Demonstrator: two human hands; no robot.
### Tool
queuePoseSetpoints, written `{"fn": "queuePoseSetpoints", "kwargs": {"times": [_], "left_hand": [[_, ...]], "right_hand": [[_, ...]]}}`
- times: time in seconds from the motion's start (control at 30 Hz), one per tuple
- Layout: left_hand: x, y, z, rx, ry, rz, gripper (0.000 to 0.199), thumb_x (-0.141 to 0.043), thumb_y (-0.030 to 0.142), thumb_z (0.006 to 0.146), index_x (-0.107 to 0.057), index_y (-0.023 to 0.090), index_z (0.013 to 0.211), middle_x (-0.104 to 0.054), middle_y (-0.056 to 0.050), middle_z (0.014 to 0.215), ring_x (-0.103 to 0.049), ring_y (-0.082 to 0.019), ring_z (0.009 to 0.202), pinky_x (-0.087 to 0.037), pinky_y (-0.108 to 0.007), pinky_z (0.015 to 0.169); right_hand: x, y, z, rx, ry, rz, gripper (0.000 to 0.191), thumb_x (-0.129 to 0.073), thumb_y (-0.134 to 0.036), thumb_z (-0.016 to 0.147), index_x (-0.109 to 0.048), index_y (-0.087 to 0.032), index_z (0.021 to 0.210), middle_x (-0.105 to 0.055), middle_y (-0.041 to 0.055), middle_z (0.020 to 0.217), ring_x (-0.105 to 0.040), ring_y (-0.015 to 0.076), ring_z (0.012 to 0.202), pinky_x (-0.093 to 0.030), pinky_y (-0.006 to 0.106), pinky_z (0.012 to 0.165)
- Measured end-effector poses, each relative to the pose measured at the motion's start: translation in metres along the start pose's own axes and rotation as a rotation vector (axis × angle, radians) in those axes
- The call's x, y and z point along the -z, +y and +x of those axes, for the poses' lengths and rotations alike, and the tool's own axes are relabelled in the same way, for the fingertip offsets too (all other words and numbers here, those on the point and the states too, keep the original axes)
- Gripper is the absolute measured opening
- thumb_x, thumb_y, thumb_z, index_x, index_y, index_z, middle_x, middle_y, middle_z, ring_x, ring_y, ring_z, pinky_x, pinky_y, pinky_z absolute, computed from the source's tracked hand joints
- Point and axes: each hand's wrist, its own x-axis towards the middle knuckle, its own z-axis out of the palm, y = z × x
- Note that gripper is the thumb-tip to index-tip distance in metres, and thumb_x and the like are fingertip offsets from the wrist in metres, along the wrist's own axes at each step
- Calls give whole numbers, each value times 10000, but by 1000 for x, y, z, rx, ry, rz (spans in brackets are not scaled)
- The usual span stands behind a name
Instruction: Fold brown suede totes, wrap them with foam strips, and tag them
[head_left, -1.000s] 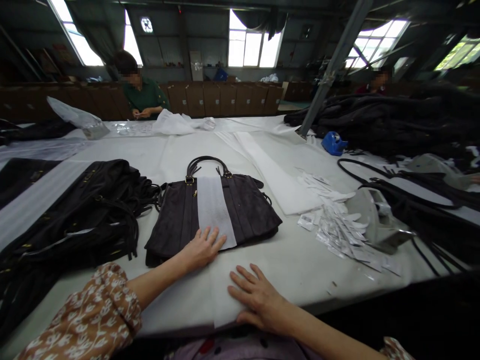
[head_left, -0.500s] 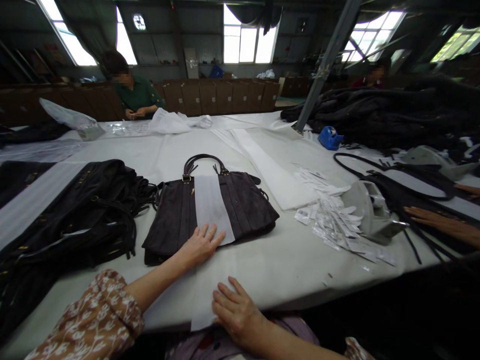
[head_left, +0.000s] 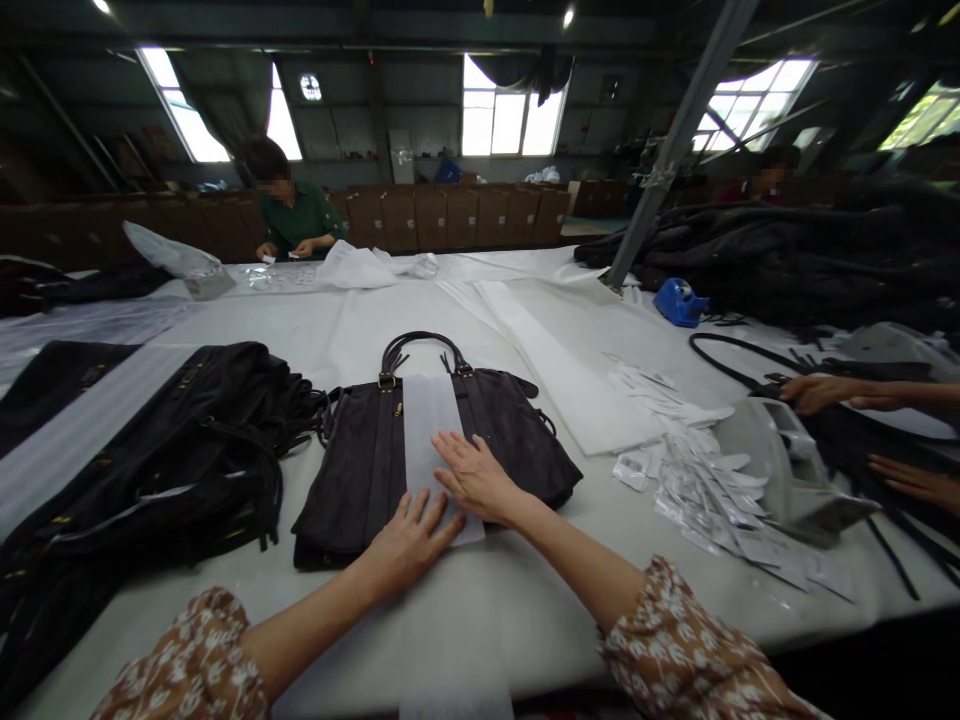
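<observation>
A soft, dark bag (head_left: 349, 480) lies on the white counter (head_left: 547, 610) under a thin pale strip (head_left: 427, 420) — left hand (head_left: 411, 543) and right hand (head_left: 480, 478) flat on it, fingers spread, gripping nothing. Slouched bags (head_left: 225, 450) sit left; glossy tags (head_left: 697, 485) and a grey dispenser (head_left: 776, 470), right.

A: Where does this view look from?

B: A camera on the person's head, facing forward and down over the worktop (head_left: 540, 615).

A: How near is it?

B: Fairly close to the left hand (head_left: 411, 545) and right hand (head_left: 478, 480) — they sit just below the middle of the frame, reached over from above.

A: And its spread?

B: Wide — past the worktop's far side to the windows (head_left: 510, 122) along the back wall (head_left: 424, 95), near the top.
</observation>
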Motion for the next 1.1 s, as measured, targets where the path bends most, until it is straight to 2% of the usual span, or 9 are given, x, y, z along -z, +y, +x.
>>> {"fn": "queuePoseSetpoints", "kwargs": {"times": [0.1,0.2,0.33,0.4,0.47,0.57,0.73,0.87,1.1], "left_hand": [[0,-3,-1,39,-15,-34,521,-445,248,916,-330,129,1410,-441,-209,1400,-441,-332,1274,-420,-477,996],[-2,-6,-8,116,-20,-17,515,-476,298,910,-412,7,1330,-458,-266,1367,-481,-308,1245,-432,-399,991],[-4,-7,-17,130,6,44,439,-409,260,935,-432,92,1340,-465,-193,1392,-444,-327,1273,-394,-487,1009],[-1,-9,-19,131,22,45,461,-428,311,930,-418,137,1357,-468,-168,1396,-414,-362,1287,-349,-559,1025],[3,-12,-19,113,14,11,495,-470,345,914,-411,133,1357,-470,-170,1392,-421,-362,1279,-348,-548,1030],[9,-20,-16,85,-40,-71,519,-521,340,891,-411,99,1337,-470,-194,1383,-464,-309,1252,-416,-438,991],[18,-30,-13,2,-101,-53,556,-564,269,850,-392,59,1335,-460,-209,1384,-490,-302,1227,-447,-386,972],[17,-29,-12,-46,-39,30,402,-424,137,887,-451,41,1276,-525,-215,1309,-559,-290,1141,-491,-392,919],[12,-30,-12,-67,6,23,318,-323,123,930,-506,71,1184,-561,-210,1244,-587,-267,1085,-524,-395,854]], "right_hand": [[-24,7,2,58,-145,-84,504,-257,-398,986,-360,-163,1420,-291,113,1515,-221,271,1402,-179,539,1113],[-28,9,-7,126,-130,-110,533,-266,-451,981,-375,-150,1407,-306,149,1502,-223,282,1399,-162,556,1109],[-18,8,-26,390,-163,-63,754,-447,-641,857,-387,-117,1396,-393,201,1438,-294,304,1365,-163,539,1117],[-19,7,-37,452,-136,-47,761,-531,-604,829,-396,-109,1391,-412,198,1425,-309,305,1357,-192,512,1121],[-23,7,-44,436,-82,-42,563,-534,-438,886,-459,-125,1349,-462,176,1393,-360,284,1332,-251,482,1110],[-30,8,-47,404,-10,7,348,-451,-252,941,-547,-176,1267,-562,121,1306,-459,232,1267,-337,434,1080],[-33,8,-45,374,34,90,326,-447,-302,959,-577,-197,1239,-594,92,1280,-490,223,1248,-385,430,1057],[-33,6,-48,377,46,94,328,-463,-309,954,-574,-213,1248,-584,66,1299,-477,230,1262,-382,445,1058],[-38,4,-59,421,87,25,351,-478,-294,944,-555,-201,1273,-564,81,1318,-473,239,1264,-375,459,1048]]}}
